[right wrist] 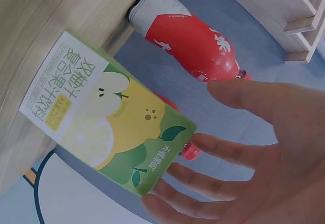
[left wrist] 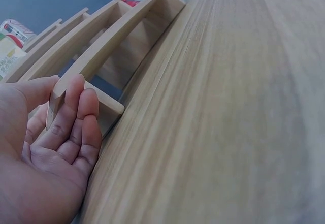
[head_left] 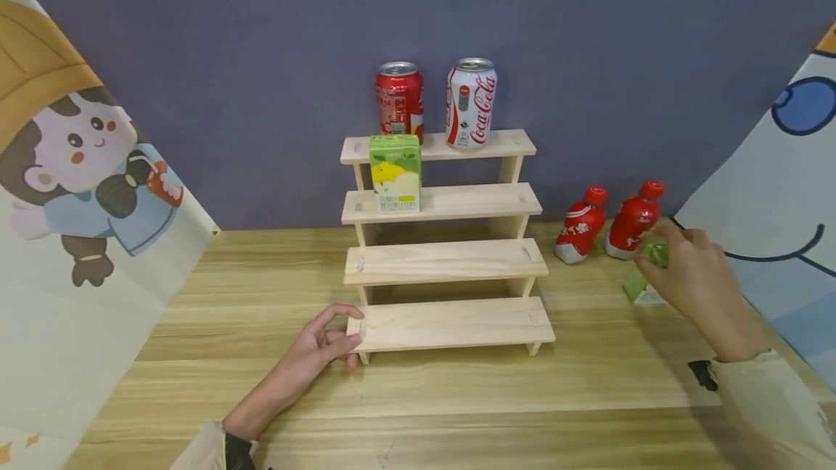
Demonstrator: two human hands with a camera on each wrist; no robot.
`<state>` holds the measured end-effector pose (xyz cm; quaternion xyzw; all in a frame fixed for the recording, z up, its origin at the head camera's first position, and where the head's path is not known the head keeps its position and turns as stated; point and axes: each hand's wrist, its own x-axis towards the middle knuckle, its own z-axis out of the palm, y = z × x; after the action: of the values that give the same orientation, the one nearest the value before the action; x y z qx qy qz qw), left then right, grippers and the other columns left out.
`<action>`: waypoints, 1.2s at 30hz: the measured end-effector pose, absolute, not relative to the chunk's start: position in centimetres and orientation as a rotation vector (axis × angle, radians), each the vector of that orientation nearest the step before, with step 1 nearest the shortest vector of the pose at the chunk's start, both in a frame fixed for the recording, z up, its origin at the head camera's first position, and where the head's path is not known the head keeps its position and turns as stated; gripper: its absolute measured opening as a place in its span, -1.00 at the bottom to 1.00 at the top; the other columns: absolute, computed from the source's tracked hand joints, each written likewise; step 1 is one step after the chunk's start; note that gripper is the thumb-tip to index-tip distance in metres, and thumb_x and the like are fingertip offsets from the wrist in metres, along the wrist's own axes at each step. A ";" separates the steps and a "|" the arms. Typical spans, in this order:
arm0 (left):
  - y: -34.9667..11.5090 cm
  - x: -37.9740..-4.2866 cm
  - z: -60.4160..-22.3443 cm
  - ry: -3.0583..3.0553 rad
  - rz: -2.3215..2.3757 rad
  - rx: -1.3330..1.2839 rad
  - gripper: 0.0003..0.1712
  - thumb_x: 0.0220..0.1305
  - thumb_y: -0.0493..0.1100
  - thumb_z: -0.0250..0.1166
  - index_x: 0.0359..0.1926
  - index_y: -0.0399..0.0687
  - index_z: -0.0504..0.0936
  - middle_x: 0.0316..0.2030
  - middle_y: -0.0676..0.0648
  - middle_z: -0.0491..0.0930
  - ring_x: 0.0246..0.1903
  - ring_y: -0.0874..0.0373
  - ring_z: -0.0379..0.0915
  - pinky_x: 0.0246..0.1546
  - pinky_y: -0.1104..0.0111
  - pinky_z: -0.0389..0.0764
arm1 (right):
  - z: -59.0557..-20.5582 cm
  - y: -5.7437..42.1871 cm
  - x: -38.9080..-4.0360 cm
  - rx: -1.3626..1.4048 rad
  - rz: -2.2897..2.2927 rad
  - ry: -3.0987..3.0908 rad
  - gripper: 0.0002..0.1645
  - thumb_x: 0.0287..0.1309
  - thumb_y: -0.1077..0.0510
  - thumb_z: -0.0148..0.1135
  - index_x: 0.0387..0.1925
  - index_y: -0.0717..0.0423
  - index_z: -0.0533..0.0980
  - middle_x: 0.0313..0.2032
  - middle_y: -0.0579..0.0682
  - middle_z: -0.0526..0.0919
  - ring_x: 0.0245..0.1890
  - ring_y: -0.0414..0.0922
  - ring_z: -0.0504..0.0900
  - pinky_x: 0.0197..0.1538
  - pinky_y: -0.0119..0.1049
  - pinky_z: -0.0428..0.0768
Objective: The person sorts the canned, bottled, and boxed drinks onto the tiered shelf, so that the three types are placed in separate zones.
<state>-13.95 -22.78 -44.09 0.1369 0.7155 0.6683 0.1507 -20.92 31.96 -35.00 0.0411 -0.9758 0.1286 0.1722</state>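
Note:
My left hand (head_left: 312,355) grips the left end of the lowest step of a four-tier wooden display stand (head_left: 451,323). In the left wrist view, thumb and fingers pinch the board's corner (left wrist: 76,74). On the right, my right hand (head_left: 700,278) reaches over a green juice box (head_left: 643,291) standing on the table. The right wrist view shows the juice box (right wrist: 109,115) upright beyond spread fingers, with the thumb apart from it; some fingertips are at its top edge, and whether they touch cannot be told. The hand partly hides the box from above.
On the stand's top tier are a red can (head_left: 400,101) and a white Coca-Cola can (head_left: 472,104). Another green juice box (head_left: 395,174) stands one tier lower. Two red bottles (head_left: 580,227) (head_left: 633,222) stand right of the stand. A dark wall panel (head_left: 261,93) rises behind.

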 end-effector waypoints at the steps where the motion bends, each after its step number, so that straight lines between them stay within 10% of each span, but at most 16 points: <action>1: -22.8 -13.9 -44.1 2.058 1.918 0.389 -0.53 0.47 -0.16 0.18 0.29 -0.12 0.31 -0.53 -0.03 0.66 -0.43 0.09 0.60 -0.11 0.26 0.56 | -35.0 32.0 -20.9 0.106 0.352 -2.776 -0.36 0.08 0.13 0.43 0.13 0.32 0.41 -0.03 0.68 0.36 -0.18 0.61 0.39 -0.39 0.38 0.45; 13: -23.1 -13.9 -44.3 2.068 1.907 0.397 -0.54 0.47 -0.16 0.17 0.29 -0.13 0.30 -0.52 -0.03 0.65 -0.39 0.04 0.60 -0.04 0.22 0.52 | -35.3 33.0 -21.4 -0.084 0.418 -2.940 -0.09 0.14 0.10 0.34 0.28 0.56 0.10 0.10 0.72 0.13 -0.22 0.61 0.41 -0.39 0.32 0.49; 26: -22.9 -14.1 -44.1 2.059 1.919 0.393 -0.55 0.48 -0.15 0.17 0.29 -0.11 0.31 -0.54 -0.02 0.65 -0.40 0.05 0.61 -0.07 0.24 0.55 | -37.5 32.9 -22.2 0.088 0.401 -2.615 -0.43 0.02 0.27 0.34 -0.03 0.62 0.37 -0.13 0.66 0.38 -0.25 0.58 0.41 -0.27 0.38 0.40; 36: -22.8 -13.9 -44.1 2.066 1.917 0.388 -0.54 0.47 -0.15 0.18 0.29 -0.10 0.31 -0.53 -0.02 0.66 -0.39 0.05 0.61 -0.06 0.24 0.55 | -38.0 33.0 -22.2 0.040 0.458 -2.719 -0.21 0.01 0.25 0.36 0.18 0.50 0.18 0.04 0.85 0.14 -0.20 0.74 0.29 -0.26 0.50 0.38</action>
<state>-13.93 -22.83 -44.15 0.1350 0.7181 0.6666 0.1478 -22.17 32.96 -38.01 0.0144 -0.9679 0.1629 0.1911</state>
